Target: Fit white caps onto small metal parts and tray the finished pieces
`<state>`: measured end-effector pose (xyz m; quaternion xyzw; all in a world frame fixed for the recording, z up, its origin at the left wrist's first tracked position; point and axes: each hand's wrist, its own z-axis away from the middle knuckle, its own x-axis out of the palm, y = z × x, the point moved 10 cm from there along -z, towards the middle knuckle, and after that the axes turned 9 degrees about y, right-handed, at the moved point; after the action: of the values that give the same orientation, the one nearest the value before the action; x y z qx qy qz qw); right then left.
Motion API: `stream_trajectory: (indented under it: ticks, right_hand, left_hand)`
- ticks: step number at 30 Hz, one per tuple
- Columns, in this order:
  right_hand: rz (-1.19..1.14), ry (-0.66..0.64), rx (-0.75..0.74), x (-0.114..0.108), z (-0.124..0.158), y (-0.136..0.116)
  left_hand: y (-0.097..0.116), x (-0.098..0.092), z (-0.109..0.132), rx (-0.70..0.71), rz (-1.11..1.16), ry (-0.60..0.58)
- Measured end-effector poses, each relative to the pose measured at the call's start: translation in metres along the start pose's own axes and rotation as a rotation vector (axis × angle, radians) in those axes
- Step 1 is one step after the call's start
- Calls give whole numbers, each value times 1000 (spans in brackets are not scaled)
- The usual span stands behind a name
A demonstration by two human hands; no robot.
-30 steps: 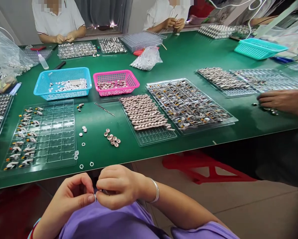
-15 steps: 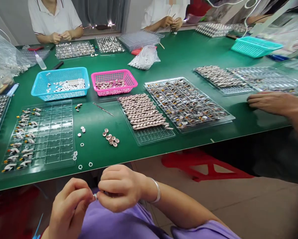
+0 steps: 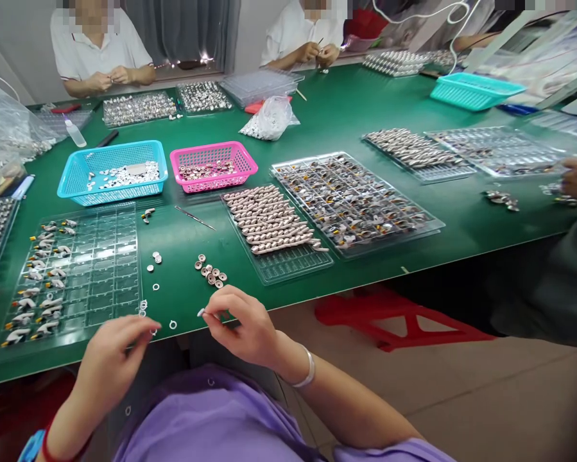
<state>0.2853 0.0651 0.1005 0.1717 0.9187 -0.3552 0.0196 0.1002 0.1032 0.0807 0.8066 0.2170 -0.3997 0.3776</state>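
My right hand (image 3: 242,324) is at the near edge of the green table (image 3: 365,115), its fingers pinched on a small pale part (image 3: 201,312). My left hand (image 3: 112,356) reaches toward a white ring (image 3: 154,331) by the edge, its fingers curled near it. Another white ring (image 3: 173,325) lies between my hands. A cluster of small round brownish parts (image 3: 211,273) sits just beyond my right hand. The clear compartment tray (image 3: 100,269) with several finished pieces in its left columns lies to the left.
A blue basket (image 3: 112,170) and a pink basket (image 3: 214,165) hold small parts. Trays of pink shells (image 3: 273,221) and of mixed parts (image 3: 355,202) lie to the right. Thin tweezers (image 3: 194,217) rest on the table. Other people work opposite and at the right.
Both hands rose from my lap to the table edge and moved apart. My right hand still pinches a small part; my left reaches toward a ring. The view shifted slightly.
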Motion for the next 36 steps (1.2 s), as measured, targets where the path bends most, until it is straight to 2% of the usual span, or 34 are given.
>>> stream_trajectory:
  ticks: [2, 5, 8, 13, 16, 19, 23, 25, 29, 33, 36]
  right_hand:
    - [-1, -11, 88, 4, 2, 11]
    - [-5, -94, 174, 18, 9, 22]
    - [-21, -148, 245, 25, 16, 31]
    - [-60, -164, 313, 27, 21, 38]
    - [-95, -159, 330, 28, 16, 37]
    - [-123, -113, 337, 27, 11, 34]
    - [-199, -150, 348, 36, 11, 27]
    - [-210, -181, 318, 42, 14, 22]
    - [-168, -175, 231, 47, 16, 12]
    - [-136, -180, 208, 47, 19, 8]
    - [-154, -184, 219, 45, 21, 4]
  left_hand:
    - [-28, -2, -25, -61, -151, 91]
    - [-52, 6, -60, -96, -231, 116]
    - [-60, 16, -81, -116, -297, 98]
    - [-61, 23, -88, -144, -329, 83]
    - [-59, 21, -86, -153, -266, 98]
    - [-49, 20, -75, -150, -118, 94]
    - [-21, 19, -45, -174, 104, 85]
    - [-10, 20, -29, -240, 264, 98]
    - [-16, 23, -4, -508, 692, 237]
    - [-22, 30, 6, -611, 729, 229]
    - [-21, 28, 7, -591, 723, 221]
